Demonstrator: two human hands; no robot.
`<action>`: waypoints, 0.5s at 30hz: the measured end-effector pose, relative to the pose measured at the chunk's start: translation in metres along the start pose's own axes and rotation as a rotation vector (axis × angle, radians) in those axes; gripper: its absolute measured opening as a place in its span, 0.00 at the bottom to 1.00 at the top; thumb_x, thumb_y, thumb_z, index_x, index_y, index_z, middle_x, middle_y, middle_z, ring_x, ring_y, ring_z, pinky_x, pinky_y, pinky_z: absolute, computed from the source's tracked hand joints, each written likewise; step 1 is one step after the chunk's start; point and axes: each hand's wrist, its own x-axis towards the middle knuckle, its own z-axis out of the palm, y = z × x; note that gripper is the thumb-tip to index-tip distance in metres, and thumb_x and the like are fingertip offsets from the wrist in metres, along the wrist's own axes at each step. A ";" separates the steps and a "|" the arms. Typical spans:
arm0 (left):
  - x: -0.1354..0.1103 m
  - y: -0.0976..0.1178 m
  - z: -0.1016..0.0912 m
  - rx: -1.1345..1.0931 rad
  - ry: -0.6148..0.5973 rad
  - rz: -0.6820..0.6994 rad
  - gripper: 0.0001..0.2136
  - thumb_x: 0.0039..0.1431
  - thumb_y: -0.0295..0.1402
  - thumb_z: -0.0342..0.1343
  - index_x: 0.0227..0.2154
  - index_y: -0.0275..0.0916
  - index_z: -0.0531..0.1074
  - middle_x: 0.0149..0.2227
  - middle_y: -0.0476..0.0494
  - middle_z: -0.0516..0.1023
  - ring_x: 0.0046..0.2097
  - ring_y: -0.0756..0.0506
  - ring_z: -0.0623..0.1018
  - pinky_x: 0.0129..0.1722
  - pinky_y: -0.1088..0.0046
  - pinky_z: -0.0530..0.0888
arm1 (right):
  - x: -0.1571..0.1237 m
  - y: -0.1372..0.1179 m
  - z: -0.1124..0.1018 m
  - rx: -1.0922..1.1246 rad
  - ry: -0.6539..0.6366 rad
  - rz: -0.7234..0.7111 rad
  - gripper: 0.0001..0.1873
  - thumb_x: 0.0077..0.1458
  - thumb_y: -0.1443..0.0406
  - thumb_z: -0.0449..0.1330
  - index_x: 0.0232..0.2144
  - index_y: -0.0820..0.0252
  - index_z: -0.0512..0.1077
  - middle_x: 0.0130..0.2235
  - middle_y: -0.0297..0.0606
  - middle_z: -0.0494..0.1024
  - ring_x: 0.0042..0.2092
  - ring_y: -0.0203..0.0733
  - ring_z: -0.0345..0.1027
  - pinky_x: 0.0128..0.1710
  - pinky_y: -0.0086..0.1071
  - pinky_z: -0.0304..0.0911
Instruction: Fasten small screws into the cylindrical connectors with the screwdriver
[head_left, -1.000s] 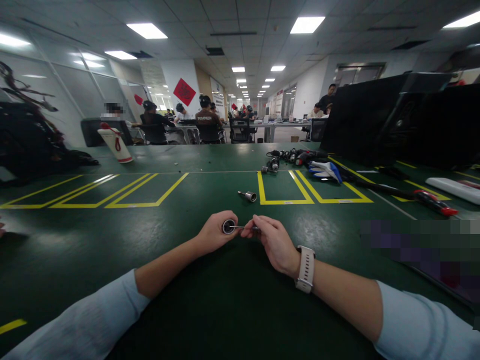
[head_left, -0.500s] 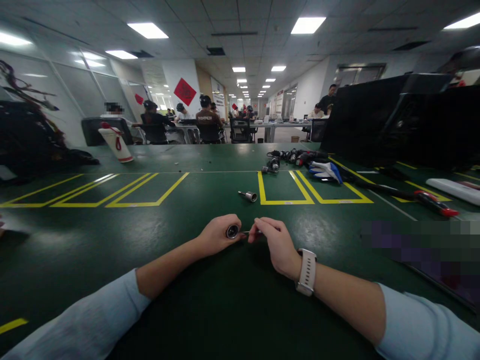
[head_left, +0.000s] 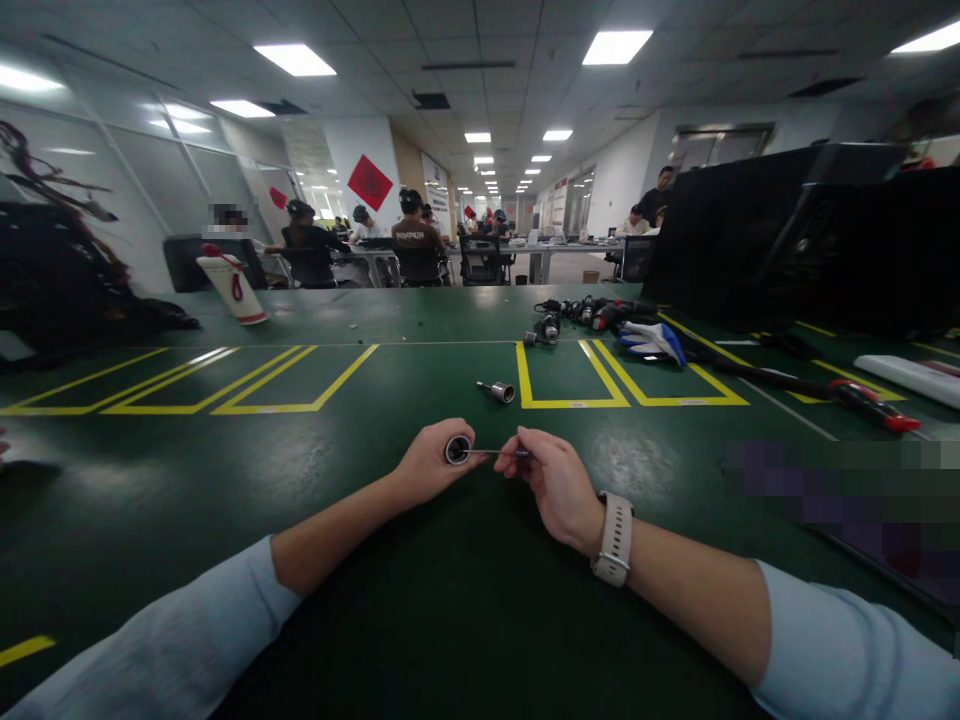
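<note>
My left hand (head_left: 433, 462) is closed around a metal socket (head_left: 457, 450), its round hollow end turned toward me. In my right hand (head_left: 556, 485) a slim screwdriver (head_left: 491, 452) is pinched between thumb and fingers, its thin shaft pointing left. The shaft's tip reaches the socket's mouth; how far it goes in I cannot tell. Beyond my hands, a second metal socket with a narrow shank (head_left: 497, 392) lies on the green table (head_left: 360, 560).
Black cabled metal parts (head_left: 551, 325) and a blue-and-white glove (head_left: 652, 343) lie at the back right. A red-and-black handled tool (head_left: 874, 403) is farther right. A white cup (head_left: 232, 287) stands at the back left. Yellow tape (head_left: 574, 405) marks the table; people sit beyond.
The socket in my left hand has shifted slightly up and left and shows its opening more. More of the screwdriver's shaft shows between my hands, now across the socket's mouth.
</note>
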 end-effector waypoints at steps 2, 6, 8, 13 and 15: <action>0.000 0.000 0.000 0.026 -0.004 0.003 0.08 0.50 0.34 0.55 0.23 0.37 0.62 0.24 0.52 0.64 0.26 0.52 0.66 0.26 0.77 0.64 | -0.002 -0.002 0.002 -0.086 0.002 -0.049 0.15 0.54 0.59 0.52 0.23 0.61 0.72 0.25 0.36 0.73 0.30 0.38 0.64 0.34 0.34 0.57; -0.001 0.001 -0.001 0.067 -0.043 0.041 0.06 0.50 0.31 0.54 0.23 0.37 0.63 0.25 0.52 0.65 0.27 0.52 0.66 0.27 0.76 0.63 | -0.005 -0.003 0.004 -0.186 -0.033 -0.071 0.15 0.54 0.59 0.52 0.23 0.61 0.72 0.24 0.35 0.72 0.31 0.38 0.64 0.35 0.35 0.57; -0.001 0.001 -0.001 0.057 -0.047 0.050 0.06 0.50 0.31 0.54 0.23 0.37 0.63 0.25 0.52 0.65 0.27 0.52 0.66 0.27 0.76 0.63 | -0.005 -0.003 0.004 -0.153 -0.061 -0.041 0.15 0.55 0.58 0.52 0.24 0.61 0.72 0.25 0.35 0.72 0.31 0.38 0.64 0.35 0.35 0.57; 0.001 0.000 0.000 -0.038 0.019 0.004 0.09 0.49 0.34 0.55 0.22 0.37 0.62 0.23 0.52 0.64 0.26 0.52 0.65 0.26 0.77 0.63 | -0.001 -0.001 0.003 0.045 -0.091 0.049 0.14 0.54 0.59 0.54 0.25 0.63 0.73 0.27 0.38 0.74 0.31 0.38 0.65 0.35 0.34 0.57; 0.001 0.000 0.000 -0.073 0.039 -0.011 0.09 0.49 0.35 0.56 0.22 0.37 0.62 0.23 0.53 0.63 0.25 0.52 0.65 0.25 0.77 0.63 | 0.000 -0.001 0.003 0.090 -0.083 0.052 0.14 0.53 0.59 0.55 0.25 0.63 0.73 0.27 0.38 0.75 0.31 0.37 0.65 0.35 0.34 0.57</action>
